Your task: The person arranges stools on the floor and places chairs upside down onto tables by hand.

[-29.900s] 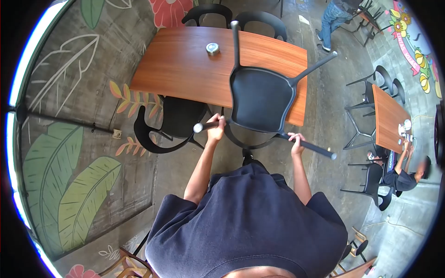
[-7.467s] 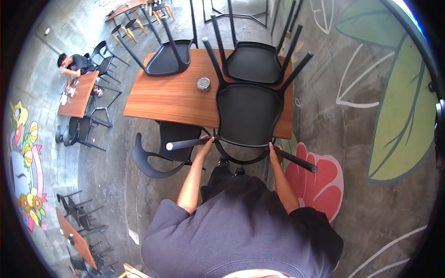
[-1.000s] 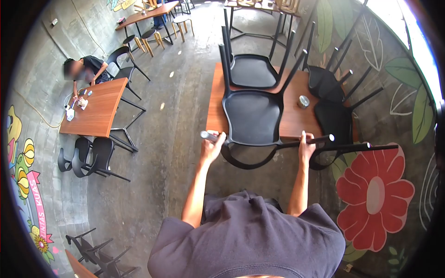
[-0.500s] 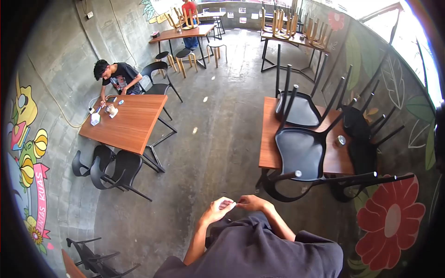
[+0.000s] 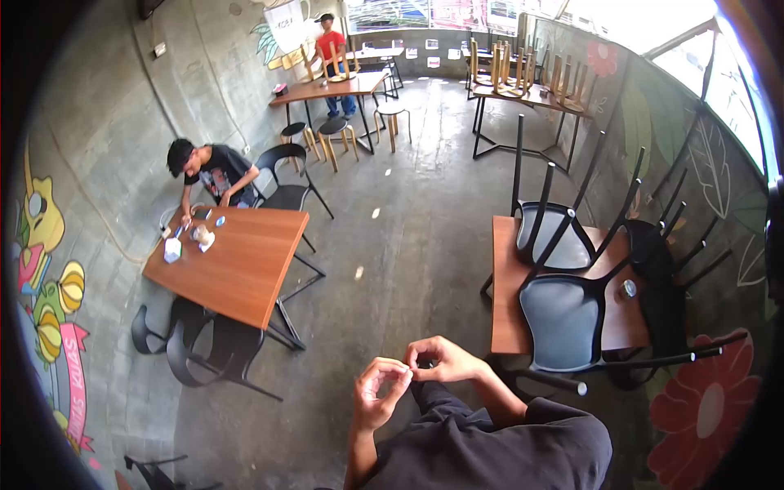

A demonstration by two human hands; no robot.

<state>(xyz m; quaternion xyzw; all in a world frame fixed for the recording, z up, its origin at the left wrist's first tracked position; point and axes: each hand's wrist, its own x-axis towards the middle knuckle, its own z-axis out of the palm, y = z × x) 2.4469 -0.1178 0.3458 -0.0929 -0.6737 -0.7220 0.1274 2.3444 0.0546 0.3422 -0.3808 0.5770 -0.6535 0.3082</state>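
Note:
Both of my hands meet in front of my dark shirt (image 5: 498,445), above the concrete floor. My left hand (image 5: 379,394) is curled, its thumb and fingertips pinched together. Against those fingertips touches my right hand (image 5: 445,360), likewise bent into a pinch. Anything between the fingertips is too small to make out. Neither hand touches furniture; the nearest table (image 5: 506,322) stands to the right, with black chairs (image 5: 562,318) set upside down on it.
At left, a person (image 5: 219,175) sits at a wooden table (image 5: 261,245) holding a tissue box (image 5: 172,250) and a cup (image 5: 200,234). Black chairs (image 5: 216,347) stand at its near side. Farther back, a person in red (image 5: 331,45) stands behind another table (image 5: 363,84), near stools (image 5: 335,128).
The view has tilted up and shifted, so the furniture sits lower in it. My hands stay together; the fingers of both are now more rounded, with fingertips touching.

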